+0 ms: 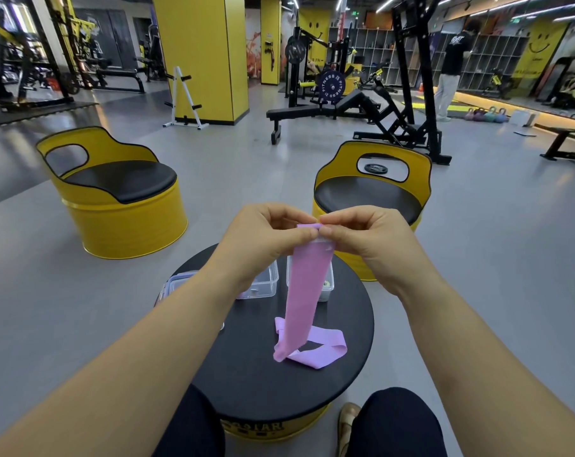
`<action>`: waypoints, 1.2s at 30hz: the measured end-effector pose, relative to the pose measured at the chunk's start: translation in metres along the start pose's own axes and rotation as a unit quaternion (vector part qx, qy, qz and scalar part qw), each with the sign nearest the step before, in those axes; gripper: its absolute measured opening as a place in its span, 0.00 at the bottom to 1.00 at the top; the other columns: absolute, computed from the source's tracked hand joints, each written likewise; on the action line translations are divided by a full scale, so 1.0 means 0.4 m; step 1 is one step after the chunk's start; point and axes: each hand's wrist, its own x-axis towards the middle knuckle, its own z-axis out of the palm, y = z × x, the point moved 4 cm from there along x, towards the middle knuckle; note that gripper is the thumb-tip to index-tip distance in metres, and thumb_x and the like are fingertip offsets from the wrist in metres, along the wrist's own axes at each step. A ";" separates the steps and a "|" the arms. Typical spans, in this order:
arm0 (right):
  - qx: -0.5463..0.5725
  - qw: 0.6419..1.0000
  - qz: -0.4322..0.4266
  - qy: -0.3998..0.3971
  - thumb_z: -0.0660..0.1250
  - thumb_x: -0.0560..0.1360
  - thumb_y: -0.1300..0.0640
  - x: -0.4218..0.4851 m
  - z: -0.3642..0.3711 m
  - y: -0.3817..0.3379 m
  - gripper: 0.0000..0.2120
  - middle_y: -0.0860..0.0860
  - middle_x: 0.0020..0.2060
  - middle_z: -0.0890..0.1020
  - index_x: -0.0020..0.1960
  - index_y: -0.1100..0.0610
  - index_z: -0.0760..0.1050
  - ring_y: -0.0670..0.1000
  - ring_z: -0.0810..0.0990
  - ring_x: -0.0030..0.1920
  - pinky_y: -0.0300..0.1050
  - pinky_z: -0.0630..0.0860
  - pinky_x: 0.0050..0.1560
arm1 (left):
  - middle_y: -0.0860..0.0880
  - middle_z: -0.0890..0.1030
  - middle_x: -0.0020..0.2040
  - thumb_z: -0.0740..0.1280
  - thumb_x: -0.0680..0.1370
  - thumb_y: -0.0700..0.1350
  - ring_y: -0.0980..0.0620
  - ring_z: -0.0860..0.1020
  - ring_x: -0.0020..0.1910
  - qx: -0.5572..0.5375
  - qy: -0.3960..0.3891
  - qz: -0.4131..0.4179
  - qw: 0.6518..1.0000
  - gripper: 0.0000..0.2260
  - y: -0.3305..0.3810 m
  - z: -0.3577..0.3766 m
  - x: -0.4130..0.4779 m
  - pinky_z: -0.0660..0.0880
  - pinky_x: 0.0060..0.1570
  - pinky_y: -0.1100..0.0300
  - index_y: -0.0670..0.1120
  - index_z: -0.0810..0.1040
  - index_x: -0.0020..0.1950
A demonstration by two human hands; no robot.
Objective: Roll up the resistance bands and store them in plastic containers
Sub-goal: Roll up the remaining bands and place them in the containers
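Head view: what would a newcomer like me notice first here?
The pink resistance band stands out, pinched at its top by the left hand and right hand at mid-frame, its tail looped on the round black table below. Beyond, on the grey floor, stand a left yellow barrel chair and a right yellow barrel chair. A clear plastic container sits on the table behind the left wrist.

Bright, even light from white ceiling strip lights [388, 3] fills your view, casting soft shadows under the yellow steel-drum chairs [124, 225] and pale glare on the grey gym floor [240, 153]. The pink rubber resistance band [307, 285] reads sharp at centre. The wide lens bends the frame's edges and stretches your forearms [147, 357], and the far-left black weight racks [15, 61] blur.
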 end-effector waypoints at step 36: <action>-0.018 1.000 0.013 0.019 0.72 0.70 0.61 0.011 0.009 0.033 0.06 0.51 0.39 0.84 0.46 0.54 0.80 0.45 0.83 0.42 0.37 0.80 0.45 | 0.49 0.84 0.36 0.72 0.72 0.36 0.55 0.82 0.37 -0.023 0.030 -0.008 0.999 0.06 -0.048 -0.005 0.023 0.79 0.40 0.63 0.46 0.83 0.41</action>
